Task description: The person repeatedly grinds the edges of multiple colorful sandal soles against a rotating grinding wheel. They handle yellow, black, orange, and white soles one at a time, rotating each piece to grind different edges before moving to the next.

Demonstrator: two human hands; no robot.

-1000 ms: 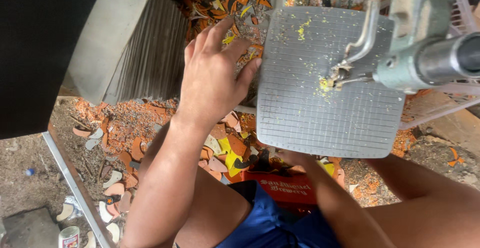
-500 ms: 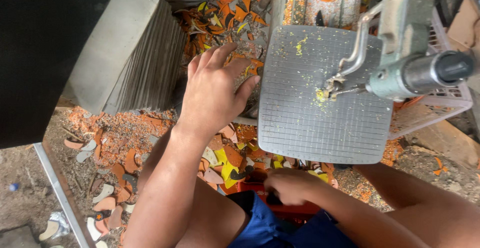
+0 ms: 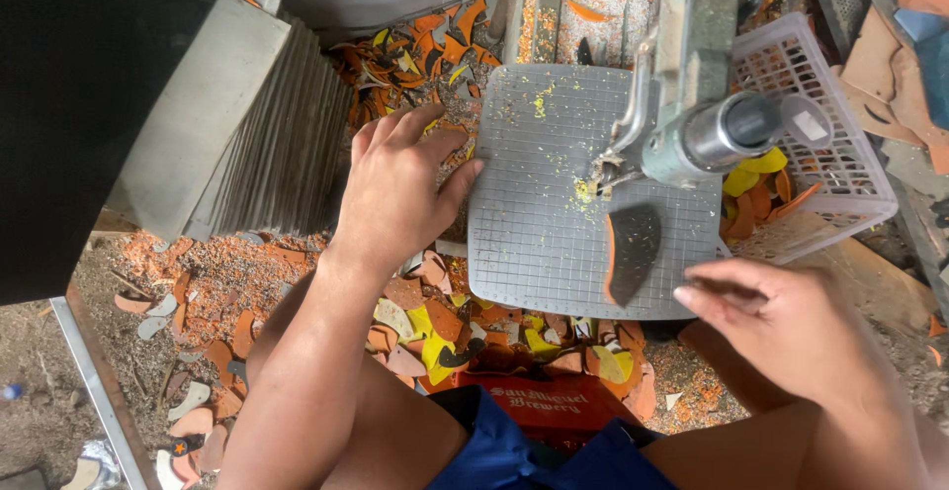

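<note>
Holding offcuts, white basket [image 3: 840,169] beside right hand [image 3: 781,322].

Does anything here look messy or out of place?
Yes. Orange, yellow and grey offcuts lie heaped around the grey cutting table, and yellow crumbs dust its top. One dark curved piece lies on the table near the right hand. The left hand rests at the table's edge.
</note>
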